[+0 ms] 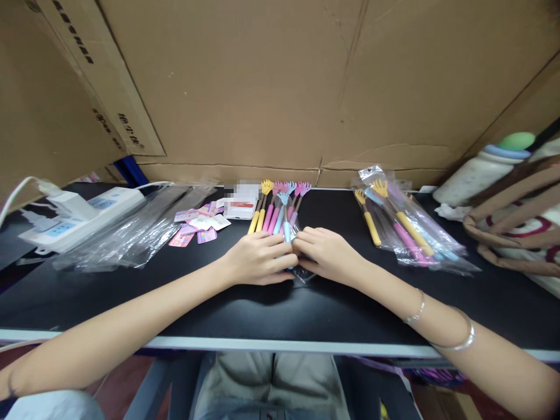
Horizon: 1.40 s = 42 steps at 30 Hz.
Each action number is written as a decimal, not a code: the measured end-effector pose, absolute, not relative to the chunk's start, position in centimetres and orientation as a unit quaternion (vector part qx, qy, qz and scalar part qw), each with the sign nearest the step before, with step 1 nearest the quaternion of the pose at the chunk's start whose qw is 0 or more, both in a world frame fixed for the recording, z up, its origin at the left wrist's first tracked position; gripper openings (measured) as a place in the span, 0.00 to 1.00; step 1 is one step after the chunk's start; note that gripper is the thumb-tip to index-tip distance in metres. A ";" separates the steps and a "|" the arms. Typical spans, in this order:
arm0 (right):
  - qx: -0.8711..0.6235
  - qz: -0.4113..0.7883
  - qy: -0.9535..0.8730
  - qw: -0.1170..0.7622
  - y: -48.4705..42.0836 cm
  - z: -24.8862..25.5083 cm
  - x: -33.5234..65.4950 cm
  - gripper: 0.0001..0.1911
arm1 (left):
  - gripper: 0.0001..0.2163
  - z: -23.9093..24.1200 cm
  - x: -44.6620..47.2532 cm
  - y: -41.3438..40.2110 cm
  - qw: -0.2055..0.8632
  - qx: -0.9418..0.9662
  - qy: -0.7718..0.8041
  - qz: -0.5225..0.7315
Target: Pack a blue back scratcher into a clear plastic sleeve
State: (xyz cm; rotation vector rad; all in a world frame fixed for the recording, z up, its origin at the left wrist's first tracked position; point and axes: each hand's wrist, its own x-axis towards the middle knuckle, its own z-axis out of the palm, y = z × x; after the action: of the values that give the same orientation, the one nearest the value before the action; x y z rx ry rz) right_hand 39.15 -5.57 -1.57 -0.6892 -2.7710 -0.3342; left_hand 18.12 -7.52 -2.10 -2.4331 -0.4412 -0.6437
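A blue back scratcher (287,230) stands with its claw end pointing away from me, its lower handle covered by my fingers. My left hand (262,259) lies across that handle, fingers curled over it. From the other side my right hand (326,251) pinches a clear plastic bag (304,275) around the scratcher. The fingertips nearly meet, and they hide how far the scratcher sits inside the bag. Just beyond my hands lie several yellow, pink and blue back scratchers, among them a yellow one (261,217).
Clear bags (144,227) lie left beside a power strip (102,207). Printed cards (199,221) and a white box (240,207) sit behind my left hand. Bagged scratchers (406,227) lie right, with a bottle (479,175) and a fabric bag (503,233). Cardboard (262,87) walls the back.
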 end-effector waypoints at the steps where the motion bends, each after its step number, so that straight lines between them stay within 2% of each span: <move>1: -0.238 -0.113 -0.956 0.129 -5.6 -1.5 39.1 0.04 | 0.12 -2.1 18.1 -7.5 0.290 -0.910 -0.163 -0.248; 6: -0.232 -0.099 -0.961 0.111 -5.6 -1.0 39.4 0.08 | 0.10 -2.1 18.1 -7.3 0.252 -0.918 -0.174 -0.253; 13: -0.223 -0.020 -0.968 0.112 -5.6 -0.8 39.7 0.15 | 0.05 -2.3 18.1 -7.5 0.125 -0.925 -0.236 -0.269; 19: -0.224 0.067 -0.964 0.130 -5.5 -0.9 39.8 0.14 | 0.05 -2.4 17.9 -7.4 -0.006 -0.919 -0.299 -0.257; 25: -0.247 0.153 -0.943 0.163 -5.1 -1.2 39.8 0.14 | 0.06 -2.4 17.8 -7.2 -0.074 -0.903 -0.339 -0.254; 33: -0.320 0.185 -0.910 0.189 -4.5 -2.0 39.5 0.11 | 0.09 -2.5 18.3 -7.4 -0.122 -0.877 -0.403 -0.232; 42: -0.372 0.198 -0.886 0.193 -4.6 -2.4 39.5 0.08 | 0.07 -2.4 18.5 -7.5 -0.213 -0.835 -0.458 -0.220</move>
State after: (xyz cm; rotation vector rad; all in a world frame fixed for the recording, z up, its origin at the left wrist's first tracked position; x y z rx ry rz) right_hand 39.47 -4.58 -2.42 -1.0443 -2.4861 0.5548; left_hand 18.47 -7.46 -2.39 -3.0510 -1.6729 -0.8029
